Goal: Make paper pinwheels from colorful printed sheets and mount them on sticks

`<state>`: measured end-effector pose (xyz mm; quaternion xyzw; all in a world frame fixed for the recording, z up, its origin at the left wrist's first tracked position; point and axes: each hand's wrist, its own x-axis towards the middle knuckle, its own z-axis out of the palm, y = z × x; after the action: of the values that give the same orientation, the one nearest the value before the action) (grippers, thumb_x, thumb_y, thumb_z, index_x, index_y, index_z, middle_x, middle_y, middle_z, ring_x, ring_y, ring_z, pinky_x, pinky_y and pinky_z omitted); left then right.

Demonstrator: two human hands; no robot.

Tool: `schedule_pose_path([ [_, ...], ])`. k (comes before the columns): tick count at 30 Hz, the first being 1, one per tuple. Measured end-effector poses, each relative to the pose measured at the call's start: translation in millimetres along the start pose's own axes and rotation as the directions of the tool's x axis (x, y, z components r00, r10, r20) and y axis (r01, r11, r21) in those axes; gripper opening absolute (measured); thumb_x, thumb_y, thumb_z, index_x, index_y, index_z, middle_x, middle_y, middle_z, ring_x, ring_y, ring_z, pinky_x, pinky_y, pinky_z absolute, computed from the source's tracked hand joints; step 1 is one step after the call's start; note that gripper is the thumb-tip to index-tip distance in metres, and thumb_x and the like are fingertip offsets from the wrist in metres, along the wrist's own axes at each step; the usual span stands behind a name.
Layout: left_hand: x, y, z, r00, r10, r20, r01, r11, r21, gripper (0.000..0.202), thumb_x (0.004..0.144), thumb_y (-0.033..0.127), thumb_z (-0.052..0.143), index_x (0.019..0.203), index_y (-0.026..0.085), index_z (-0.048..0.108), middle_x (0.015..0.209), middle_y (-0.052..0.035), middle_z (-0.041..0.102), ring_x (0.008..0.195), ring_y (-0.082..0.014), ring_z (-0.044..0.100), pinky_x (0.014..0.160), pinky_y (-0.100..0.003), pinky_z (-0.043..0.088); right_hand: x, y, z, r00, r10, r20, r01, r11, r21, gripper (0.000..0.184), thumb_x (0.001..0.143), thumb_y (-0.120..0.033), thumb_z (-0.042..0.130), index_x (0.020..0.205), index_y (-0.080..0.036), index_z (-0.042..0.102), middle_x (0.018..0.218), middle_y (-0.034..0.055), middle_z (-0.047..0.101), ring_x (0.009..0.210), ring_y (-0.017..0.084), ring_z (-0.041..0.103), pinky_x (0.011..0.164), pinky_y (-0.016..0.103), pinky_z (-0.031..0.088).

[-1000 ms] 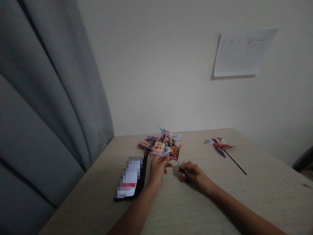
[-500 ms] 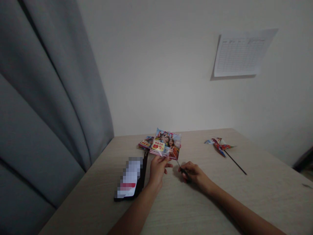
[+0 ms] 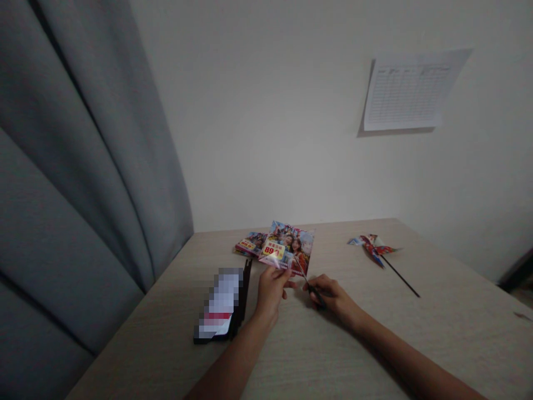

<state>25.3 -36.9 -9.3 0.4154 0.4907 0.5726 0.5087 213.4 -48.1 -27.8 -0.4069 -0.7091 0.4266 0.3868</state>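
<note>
My left hand [image 3: 271,290] pinches the lower edge of a glossy printed paper sheet [image 3: 288,248], which shows two people and a yellow price tag. My right hand [image 3: 330,294] grips a pair of dark-handled scissors [image 3: 311,287]. Their thin blades point up and left, their tips at the sheet's lower edge next to my left fingers. Part of the scissor handles is hidden inside my right hand. A smaller stack of similar printed paper [image 3: 251,244] lies on the table just left of the held sheet.
A smartphone [image 3: 219,305] with a blurred screen lies left of my left hand, beside a dark strip. A paper pinwheel on a dark stick [image 3: 372,248] lies at the right of the light wood table [image 3: 333,344]. A grey curtain [image 3: 75,166] hangs left; a paper sheet [image 3: 410,91] is on the wall.
The held sheet has turned slightly and shifted right, its top now leaning right. The scissors and both hands have barely moved.
</note>
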Motion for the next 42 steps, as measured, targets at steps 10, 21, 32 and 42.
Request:
schedule_pose_path([
  [10,0.7,-0.2,-0.2,1.0,-0.016,0.003,0.016,1.0,-0.006,0.043,0.063,0.045,0.081,0.09,0.015,0.065,0.085,-0.0091,0.076,0.051,-0.0151,0.068,0.035,-0.016,0.027,-0.6,6.1,0.2,1.0,0.011,-0.019,-0.011,1.0,-0.016,0.041,0.08,-0.056,0.064,0.097,-0.02,0.072,0.09,0.0067,0.064,0.079,0.021,0.057,0.072,0.032,0.048],
  [21,-0.8,0.0,-0.7,1.0,-0.017,0.014,0.017,1.0,-0.006,0.039,0.066,0.04,0.08,0.091,0.015,0.064,0.09,-0.01,0.076,0.052,-0.0147,0.069,0.035,-0.015,0.026,-0.1,11.3,1.5,1.0,0.009,0.002,-0.009,1.0,0.027,0.036,0.082,-0.049,0.064,0.097,-0.018,0.072,0.091,0.0062,0.061,0.074,0.018,0.056,0.065,0.029,0.048],
  [32,1.9,-2.5,-1.5,0.999,-0.032,0.014,0.032,0.999,0.015,0.036,0.068,0.039,0.078,0.091,0.014,0.064,0.086,-0.0094,0.075,0.051,-0.0143,0.068,0.035,-0.016,0.027,1.5,12.0,1.9,1.0,0.021,0.011,-0.021,0.999,0.049,0.036,0.083,-0.048,0.066,0.096,-0.015,0.072,0.088,0.0048,0.057,0.07,0.015,0.055,0.062,0.028,0.046],
  [42,0.3,0.3,-0.4,0.999,-0.041,0.017,0.04,0.999,0.018,0.036,0.067,0.037,0.077,0.091,0.014,0.063,0.087,-0.0091,0.075,0.052,-0.0135,0.068,0.036,-0.015,0.026,2.6,13.9,0.4,0.999,0.016,0.03,-0.019,0.996,0.089,0.041,0.084,-0.052,0.064,0.098,-0.014,0.071,0.088,0.0043,0.056,0.067,0.015,0.057,0.062,0.028,0.046],
])
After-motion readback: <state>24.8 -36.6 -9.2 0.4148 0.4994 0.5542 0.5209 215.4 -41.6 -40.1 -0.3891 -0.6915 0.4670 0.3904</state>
